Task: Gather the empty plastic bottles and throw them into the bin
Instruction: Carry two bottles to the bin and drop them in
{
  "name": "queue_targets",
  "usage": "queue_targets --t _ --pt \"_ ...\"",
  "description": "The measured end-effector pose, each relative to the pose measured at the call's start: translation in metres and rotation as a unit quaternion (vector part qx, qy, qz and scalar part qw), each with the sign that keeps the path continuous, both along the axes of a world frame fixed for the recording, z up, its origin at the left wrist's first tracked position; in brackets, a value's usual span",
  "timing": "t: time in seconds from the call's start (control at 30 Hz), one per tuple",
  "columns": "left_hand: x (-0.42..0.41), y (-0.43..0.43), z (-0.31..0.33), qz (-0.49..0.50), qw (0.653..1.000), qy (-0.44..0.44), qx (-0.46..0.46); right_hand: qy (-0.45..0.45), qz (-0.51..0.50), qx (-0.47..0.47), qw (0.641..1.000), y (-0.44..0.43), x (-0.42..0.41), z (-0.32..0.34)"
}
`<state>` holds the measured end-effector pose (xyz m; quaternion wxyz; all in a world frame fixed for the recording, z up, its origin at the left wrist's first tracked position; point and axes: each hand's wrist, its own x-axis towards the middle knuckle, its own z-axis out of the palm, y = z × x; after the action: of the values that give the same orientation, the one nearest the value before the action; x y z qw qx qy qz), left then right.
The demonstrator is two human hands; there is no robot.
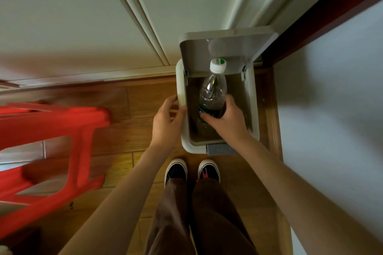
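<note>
The right hand [226, 118] holds a clear plastic bottle [212, 93] over the open mouth of the bin [253, 109]. The fingers [207, 117] wrap around the bottle's lower body at the dark green label, clamped on it; the thumb lies on the right side of the bottle. The bottle points away from the person, with its white cap [218, 65] in front of the raised lid [238, 45]. The bottle's base is hidden behind the hand, so its depth inside the bin cannot be determined.

The left hand [166, 119] rests on the bin's left rim. Its thumb and fingers are partly curled and slightly apart, with the fingertips touching the rim's outer edge. It holds nothing else. Whether it grips the rim or only steadies it cannot be told.

The bin is pale grey and rectangular. It stands on a wooden floor [132, 109] against a white panelled door [83, 16]. A grey pedal [220, 149] projects from its near edge. The bin's interior is dark, and its contents are hard to make out.

A red plastic stool [47, 141] stands to the left, blurred and cut off by the frame edge. Two dark shoes [191, 171] and brown trousers [194, 217] appear below the bin. A white wall [331, 109] fills the right side.
</note>
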<state>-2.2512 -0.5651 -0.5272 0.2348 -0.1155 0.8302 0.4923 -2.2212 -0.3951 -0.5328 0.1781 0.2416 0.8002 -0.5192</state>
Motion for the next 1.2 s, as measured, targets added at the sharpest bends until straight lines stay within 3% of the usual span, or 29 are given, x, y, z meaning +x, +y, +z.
queue_targets --t 0.3,0.53,0.7,1.0,1.2 --pt "0.001 -0.001 -0.002 0.004 1.0 -0.002 0.014 -0.039 0.004 0.044 0.998 -0.01 -0.01 -0.038" --pt "0.002 -0.008 0.023 -0.067 0.997 -0.005 -0.044 0.004 -0.042 0.082 0.996 -0.004 0.005 0.005" --pt "0.003 -0.016 0.134 -0.138 0.983 0.055 -0.107 0.055 0.001 0.143 0.988 0.005 0.025 0.113" --pt "0.045 -0.045 0.426 -0.221 0.955 0.15 -0.13 0.117 0.096 0.258 0.954 0.006 0.085 0.42" --pt "0.103 -0.071 0.533 -0.287 0.927 0.186 -0.154 0.133 0.076 0.262 0.953 -0.002 0.152 0.538"
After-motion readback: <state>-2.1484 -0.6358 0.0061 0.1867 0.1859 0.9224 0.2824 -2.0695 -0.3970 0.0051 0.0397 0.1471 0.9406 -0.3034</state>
